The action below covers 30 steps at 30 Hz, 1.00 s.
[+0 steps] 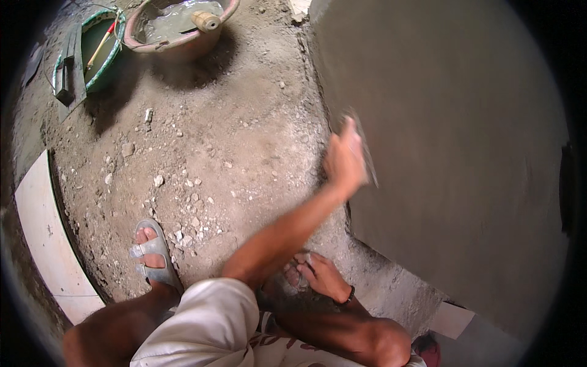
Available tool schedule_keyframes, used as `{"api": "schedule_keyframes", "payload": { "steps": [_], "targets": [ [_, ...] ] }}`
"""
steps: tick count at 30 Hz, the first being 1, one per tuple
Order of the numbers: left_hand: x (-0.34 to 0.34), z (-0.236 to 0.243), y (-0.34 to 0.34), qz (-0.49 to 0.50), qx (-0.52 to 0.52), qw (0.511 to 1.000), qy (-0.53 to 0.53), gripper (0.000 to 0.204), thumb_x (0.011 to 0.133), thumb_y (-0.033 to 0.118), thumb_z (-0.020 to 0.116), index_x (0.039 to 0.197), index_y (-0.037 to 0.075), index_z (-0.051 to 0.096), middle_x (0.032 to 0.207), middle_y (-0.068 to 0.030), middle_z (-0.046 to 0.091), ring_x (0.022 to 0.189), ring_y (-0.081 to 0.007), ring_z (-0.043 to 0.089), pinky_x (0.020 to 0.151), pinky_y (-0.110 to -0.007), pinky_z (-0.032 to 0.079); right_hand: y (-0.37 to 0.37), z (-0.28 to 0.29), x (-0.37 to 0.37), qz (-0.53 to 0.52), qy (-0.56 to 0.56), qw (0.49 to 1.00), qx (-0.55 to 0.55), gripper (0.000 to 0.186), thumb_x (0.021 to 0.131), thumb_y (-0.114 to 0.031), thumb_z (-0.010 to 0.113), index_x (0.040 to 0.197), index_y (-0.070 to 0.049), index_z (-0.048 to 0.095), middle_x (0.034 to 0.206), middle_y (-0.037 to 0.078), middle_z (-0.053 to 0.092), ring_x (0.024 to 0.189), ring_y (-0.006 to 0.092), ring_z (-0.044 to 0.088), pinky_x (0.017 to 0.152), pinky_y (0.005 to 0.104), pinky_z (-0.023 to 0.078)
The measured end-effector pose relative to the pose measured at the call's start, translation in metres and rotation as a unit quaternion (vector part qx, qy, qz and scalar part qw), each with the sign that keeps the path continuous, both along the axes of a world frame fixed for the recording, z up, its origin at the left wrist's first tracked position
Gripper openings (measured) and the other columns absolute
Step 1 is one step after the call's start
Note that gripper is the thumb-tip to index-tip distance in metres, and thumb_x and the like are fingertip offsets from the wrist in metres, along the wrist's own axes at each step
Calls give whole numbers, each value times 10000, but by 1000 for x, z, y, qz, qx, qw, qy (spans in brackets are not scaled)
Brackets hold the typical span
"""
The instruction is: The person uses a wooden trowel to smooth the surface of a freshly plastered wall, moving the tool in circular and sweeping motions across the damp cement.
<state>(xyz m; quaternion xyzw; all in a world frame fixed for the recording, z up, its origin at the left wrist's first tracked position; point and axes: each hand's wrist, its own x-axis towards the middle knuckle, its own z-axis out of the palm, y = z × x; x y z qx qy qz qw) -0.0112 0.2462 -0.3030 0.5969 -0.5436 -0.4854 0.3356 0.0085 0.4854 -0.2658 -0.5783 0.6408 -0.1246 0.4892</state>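
Note:
My left hand (345,159) is closed on a trowel (369,153), whose thin blade is seen nearly edge-on and smeared by motion. The blade lies against the left edge of a broad, smooth grey cement surface (452,122). My left forearm reaches up and to the right across the picture. Lower down, my right hand (327,278), with a dark bracelet at the wrist, rests by my right foot (293,275), between my knees. Its fingers look loosely spread, and no tool shows in them.
A pinkish basin (177,46) of wet cement, with a wooden-handled tool (206,21) in it, stands far left. Beside it, a green-rimmed bucket (119,37) holds liquid and a brush (101,46); a metal bar (74,79) leans there. Rubble covers the dirt floor (202,122). Pale tiles (52,226) lie left.

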Motion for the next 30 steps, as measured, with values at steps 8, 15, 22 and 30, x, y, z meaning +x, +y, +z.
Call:
{"api": "schedule_keyframes", "payload": {
  "steps": [8,15,22,30],
  "targets": [
    [25,-4,-111,45,50,994,89,458,1026,296,494,1454,135,515,1207,-207,650,1086,-357,638,970,-473,481,1,3,-5,13,15,999,30,235,953,-105,613,1152,19,626,1041,234,657,963,452,635,830,460,521],
    [1,-4,3,-24,161,983,79,482,1028,305,514,1495,194,472,1171,-249,600,1016,-391,642,861,-479,506,-33,6,12,55,10,998,23,236,948,-91,622,1151,28,634,1026,228,670,962,434,652,820,439,529],
    [25,-11,-98,45,97,993,54,442,1011,249,508,1433,123,545,1250,-189,673,1115,-331,660,968,-421,477,-21,8,5,-5,8,1000,15,230,948,-85,627,1152,19,640,994,227,660,965,432,649,809,443,528],
    [15,19,-34,-32,51,994,89,461,1032,249,506,1489,197,470,1136,-206,595,1017,-389,642,854,-488,512,-35,13,15,56,3,998,31,249,960,-105,578,1202,-61,623,1028,189,660,969,415,640,836,455,521]
  ]
}}
